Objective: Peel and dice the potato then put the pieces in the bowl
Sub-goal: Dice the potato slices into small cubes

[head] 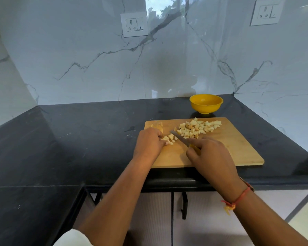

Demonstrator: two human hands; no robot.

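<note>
Right hand [210, 155] wraps the knife [180, 137] handle. Left hand [148, 141], fingers curled, pins the last potato bits [169, 138] on the board [238, 148]. The diced pile [197, 127] sits behind them, with the bowl [206, 102] beyond. Light, probably slippery cubes, so I'd scoop, not pinch.

The potato is diced into small pale yellow cubes on the wooden cutting board [229, 150]. The main pile [197, 127] lies spread along the board's far edge. A smaller cluster [169, 138] sits nearer the left side, its left end under the curled fingers of the left hand [148, 142]. The knife [180, 137], gripped by the right hand [210, 155], slants between the two groups. The yellow bowl [206, 103] stands upright just beyond the board's far edge.
</note>
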